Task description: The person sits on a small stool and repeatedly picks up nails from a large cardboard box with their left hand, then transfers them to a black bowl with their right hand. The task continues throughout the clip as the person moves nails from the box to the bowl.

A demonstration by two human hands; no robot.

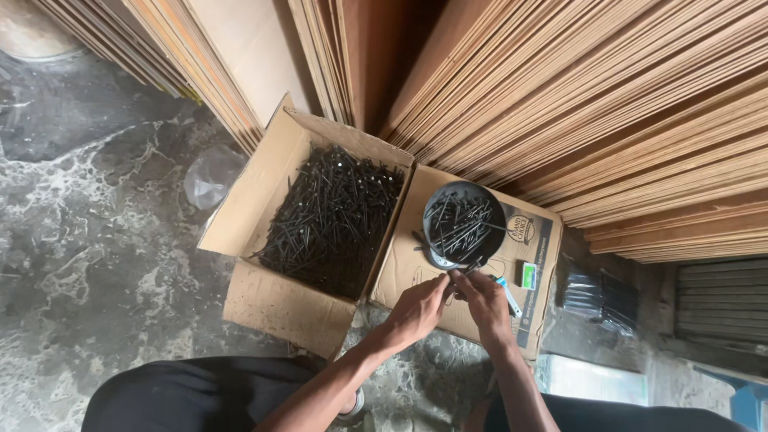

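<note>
An open cardboard box [260, 208] on the floor is filled with long black nails [332, 216]. On its right flap [400, 264] sits a round dark bowl [462, 222] holding more black nails. My left hand [418, 310] and my right hand [482, 302] meet just below the bowl, fingers pinched together on a small bunch of black nails [458, 280]. Both forearms reach up from the bottom of the view.
Stacked plywood sheets [608, 104] lean behind and to the right of the box. A clear plastic bag [210, 178] lies left of the box. Bundled dark packets [598, 298] lie at the right. The floor [88, 264] is grey mottled stone.
</note>
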